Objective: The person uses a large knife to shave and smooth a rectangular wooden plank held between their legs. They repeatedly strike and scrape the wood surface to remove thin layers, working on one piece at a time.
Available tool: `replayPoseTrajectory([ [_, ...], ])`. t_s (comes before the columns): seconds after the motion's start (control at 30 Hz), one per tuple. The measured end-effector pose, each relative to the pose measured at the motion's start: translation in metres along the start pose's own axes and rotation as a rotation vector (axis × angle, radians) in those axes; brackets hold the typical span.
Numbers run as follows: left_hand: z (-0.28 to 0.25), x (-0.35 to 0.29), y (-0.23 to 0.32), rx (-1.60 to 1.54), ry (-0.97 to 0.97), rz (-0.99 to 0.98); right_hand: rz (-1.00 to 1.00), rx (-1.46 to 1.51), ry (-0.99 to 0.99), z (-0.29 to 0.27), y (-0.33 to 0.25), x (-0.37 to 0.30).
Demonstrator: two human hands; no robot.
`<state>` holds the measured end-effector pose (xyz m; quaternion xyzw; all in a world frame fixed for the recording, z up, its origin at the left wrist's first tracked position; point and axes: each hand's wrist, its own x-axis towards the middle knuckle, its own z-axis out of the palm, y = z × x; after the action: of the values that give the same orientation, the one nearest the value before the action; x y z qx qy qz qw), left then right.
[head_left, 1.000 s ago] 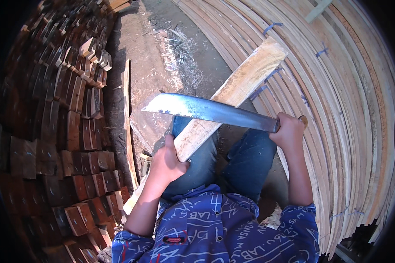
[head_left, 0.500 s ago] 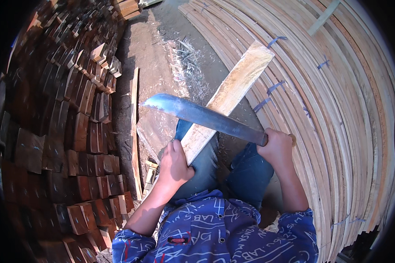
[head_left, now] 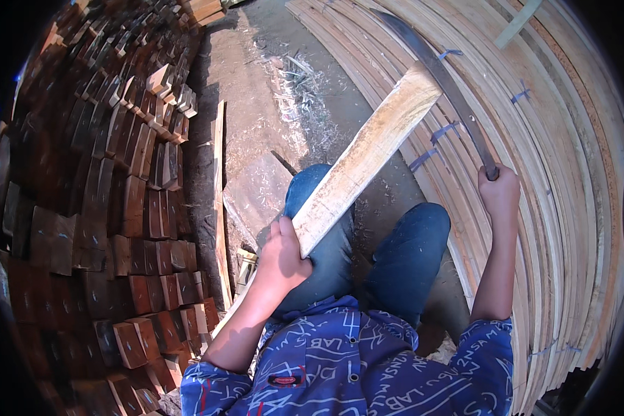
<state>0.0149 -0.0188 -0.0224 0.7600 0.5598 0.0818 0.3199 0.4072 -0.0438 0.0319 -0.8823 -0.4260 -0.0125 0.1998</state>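
Wooden plank (head_left: 367, 156), frame centre, gripped by left hand (head_left: 283, 255); right hand (head_left: 499, 191) grips machete (head_left: 458, 99), upper right. Apparent chopping step; next stroke would call for steady plank.

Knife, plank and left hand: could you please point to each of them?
Knife (head_left: 455, 90), head view: middle of its blade.
Plank (head_left: 365, 154), head view: middle of its broad face.
Left hand (head_left: 282, 256), head view: back of the hand.
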Motion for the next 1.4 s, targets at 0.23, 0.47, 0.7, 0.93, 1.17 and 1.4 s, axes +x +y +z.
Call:
replayPoseTrajectory([
  [0.23, -0.001, 0.006, 0.006, -0.014, -0.040, 0.036, 0.108, 0.317, -0.039, 0.029, 0.020, -0.033],
  [0.47, 0.003, 0.007, 0.006, 0.043, -0.011, 0.059, 0.183, 0.579, -0.077, 0.043, 0.011, -0.052],
  [0.7, 0.004, 0.008, 0.004, 0.026, -0.036, 0.006, -0.097, 0.390, -0.198, 0.033, -0.042, -0.075],
  [0.93, 0.010, 0.006, -0.002, 0.031, 0.039, 0.041, -0.465, 0.146, -0.237, 0.042, -0.071, -0.065],
  [1.17, 0.004, 0.003, -0.002, -0.060, 0.067, 0.036, -0.446, -0.021, -0.157, 0.036, -0.056, -0.055],
  [1.4, 0.003, 0.004, -0.006, -0.098, 0.071, 0.044, -0.060, -0.020, 0.042, 0.008, 0.013, -0.014],
])
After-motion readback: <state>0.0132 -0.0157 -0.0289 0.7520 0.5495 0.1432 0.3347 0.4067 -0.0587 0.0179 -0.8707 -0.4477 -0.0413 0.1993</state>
